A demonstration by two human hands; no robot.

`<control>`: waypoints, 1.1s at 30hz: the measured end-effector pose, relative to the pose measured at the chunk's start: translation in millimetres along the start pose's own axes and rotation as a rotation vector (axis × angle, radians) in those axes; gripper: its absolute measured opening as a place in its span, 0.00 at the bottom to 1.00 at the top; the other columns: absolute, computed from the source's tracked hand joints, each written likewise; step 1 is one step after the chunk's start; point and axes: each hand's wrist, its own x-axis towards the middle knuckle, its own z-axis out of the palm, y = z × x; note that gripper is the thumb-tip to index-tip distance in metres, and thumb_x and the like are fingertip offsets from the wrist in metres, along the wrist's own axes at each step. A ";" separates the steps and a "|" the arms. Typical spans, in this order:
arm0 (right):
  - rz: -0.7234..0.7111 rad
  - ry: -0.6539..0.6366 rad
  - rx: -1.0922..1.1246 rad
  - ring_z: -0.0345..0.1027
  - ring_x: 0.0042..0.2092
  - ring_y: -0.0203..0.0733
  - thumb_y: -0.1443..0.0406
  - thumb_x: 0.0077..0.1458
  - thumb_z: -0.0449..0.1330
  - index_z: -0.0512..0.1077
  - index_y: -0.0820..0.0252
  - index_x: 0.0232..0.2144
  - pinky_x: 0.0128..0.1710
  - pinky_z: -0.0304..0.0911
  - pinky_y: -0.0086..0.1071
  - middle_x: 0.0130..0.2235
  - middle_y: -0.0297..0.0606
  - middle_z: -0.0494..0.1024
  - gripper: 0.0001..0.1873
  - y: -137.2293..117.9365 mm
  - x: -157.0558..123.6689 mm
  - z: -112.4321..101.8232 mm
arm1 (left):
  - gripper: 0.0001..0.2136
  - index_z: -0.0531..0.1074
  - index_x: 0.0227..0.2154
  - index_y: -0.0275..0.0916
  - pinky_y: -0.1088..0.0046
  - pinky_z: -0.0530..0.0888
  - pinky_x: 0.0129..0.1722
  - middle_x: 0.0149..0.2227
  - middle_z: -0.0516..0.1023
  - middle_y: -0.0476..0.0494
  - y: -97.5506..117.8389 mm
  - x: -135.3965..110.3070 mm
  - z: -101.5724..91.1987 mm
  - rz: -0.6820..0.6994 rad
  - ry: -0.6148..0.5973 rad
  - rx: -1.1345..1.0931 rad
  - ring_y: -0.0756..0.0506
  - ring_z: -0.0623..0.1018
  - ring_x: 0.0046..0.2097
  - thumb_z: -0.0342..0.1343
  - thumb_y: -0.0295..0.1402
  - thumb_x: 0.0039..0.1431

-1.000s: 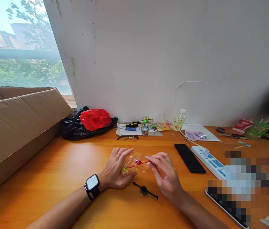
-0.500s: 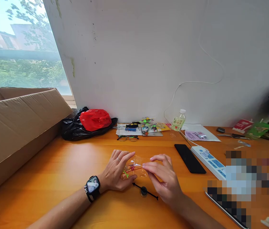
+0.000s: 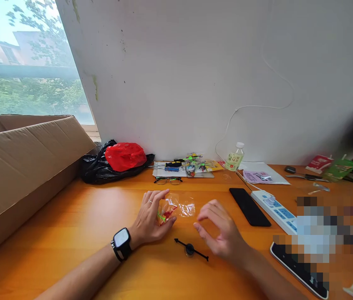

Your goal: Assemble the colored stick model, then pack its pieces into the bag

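Observation:
My left hand (image 3: 151,218), with a ring and a black watch, curves its thumb and fingers around a crinkled clear plastic bag (image 3: 186,208). Small red and green plastic pieces (image 3: 165,216) show at the bag, beside the palm; their exact shape is hard to make out. Across from it my right hand (image 3: 222,231) is raised with thumb and fingers apart, holding nothing I can see. Between and just below the hands, a black arrow-shaped pointer (image 3: 199,255) on a round clear base lies on the wooden table (image 3: 101,262).
A cardboard box (image 3: 26,166) stands at left. Along the wall lie a red bag (image 3: 125,156) on a black bag, eyeglasses (image 3: 168,180), small packed parts (image 3: 192,164) and a bottle (image 3: 234,157). At right are a black phone (image 3: 249,207) and a power strip (image 3: 275,212).
My right hand has drawn away to the right from the bag and its fingers have parted. The red piece that stretched toward the right hand now sits close by my left palm.

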 end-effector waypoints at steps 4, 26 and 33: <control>0.259 -0.428 0.187 0.66 0.28 0.38 0.54 0.59 0.71 0.73 0.57 0.24 0.28 0.60 0.31 0.26 0.33 0.75 0.19 18.2 -5.8 -12.5 | 0.33 0.55 0.68 0.43 0.52 0.71 0.54 0.52 0.71 0.36 -6.0 3.6 -1.9 -0.117 0.028 -0.083 0.35 0.73 0.51 0.62 0.39 0.64; 0.554 -0.181 0.527 0.63 0.33 0.38 0.49 0.67 0.62 0.73 0.59 0.37 0.34 0.59 0.30 0.32 0.33 0.71 0.19 35.9 1.0 -9.0 | 0.30 0.62 0.65 0.44 0.51 0.77 0.52 0.54 0.76 0.35 -5.1 8.2 -4.0 -0.121 -0.246 -0.230 0.34 0.78 0.51 0.60 0.33 0.59; 0.576 -0.046 0.474 0.63 0.32 0.39 0.47 0.65 0.63 0.74 0.60 0.35 0.33 0.59 0.31 0.30 0.33 0.69 0.21 41.8 0.0 -3.3 | 0.31 0.60 0.64 0.43 0.48 0.73 0.56 0.56 0.73 0.33 -0.6 7.9 -5.6 -0.046 -0.275 -0.191 0.33 0.75 0.54 0.57 0.30 0.57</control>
